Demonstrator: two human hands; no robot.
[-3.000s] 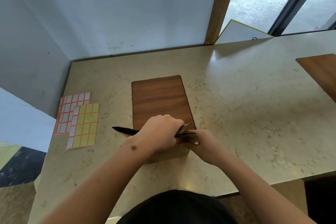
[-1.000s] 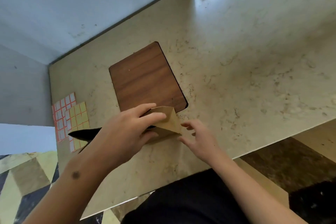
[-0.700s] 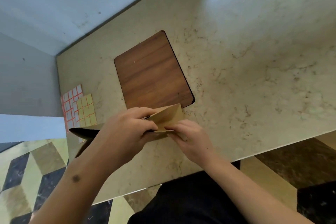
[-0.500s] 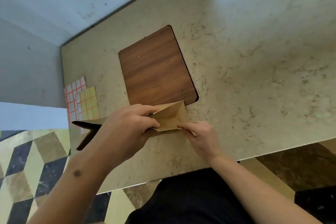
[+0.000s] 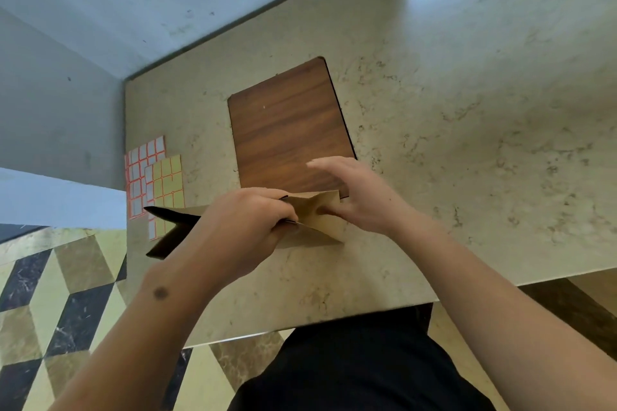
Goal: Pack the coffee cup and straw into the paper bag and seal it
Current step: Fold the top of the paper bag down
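Note:
A brown paper bag (image 5: 314,210) stands at the near edge of the wooden board, its top folded flat and its dark inside showing at the left end. My left hand (image 5: 243,227) grips the folded top from the left. My right hand (image 5: 357,193) has its fingers straight above the bag's right end, and its thumb presses on the fold. No coffee cup or straw is in sight.
The bag sits on a beige marble counter (image 5: 467,143) in a wall corner. A wooden board (image 5: 287,123) lies behind the bag. Two sticker sheets (image 5: 155,177), one red-edged and one yellow, lie at the left counter edge. The counter's front edge is close to my body.
My right hand has let go of its pinch on the bag's right corner and spread its fingers over the fold. My left hand keeps its grip. The view has shifted a little.

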